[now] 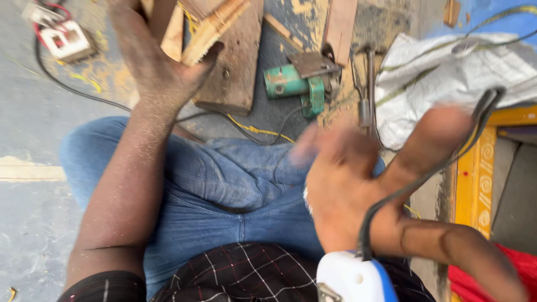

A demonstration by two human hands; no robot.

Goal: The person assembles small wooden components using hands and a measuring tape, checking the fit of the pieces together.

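My left hand (159,64) reaches forward onto a pile of light wooden pieces (210,31) on the floor. Its thumb is spread against a slanted strip, and its fingers are cut off by the top edge. My right hand (352,179) is blurred above my blue-jeaned lap (224,184), thumb stretched out and fingers apart. A black cable (425,173) runs across this hand from a white and blue power tool (352,278) at the bottom edge. The hand does not appear closed around the cable.
A green power tool (293,84) lies on the floor beyond my knees, beside a brown plank (238,67). A white socket box with red wire (61,39) sits far left. A white sack (447,72), a metal hammer (368,89) and a yellow carved frame (475,173) are on the right.
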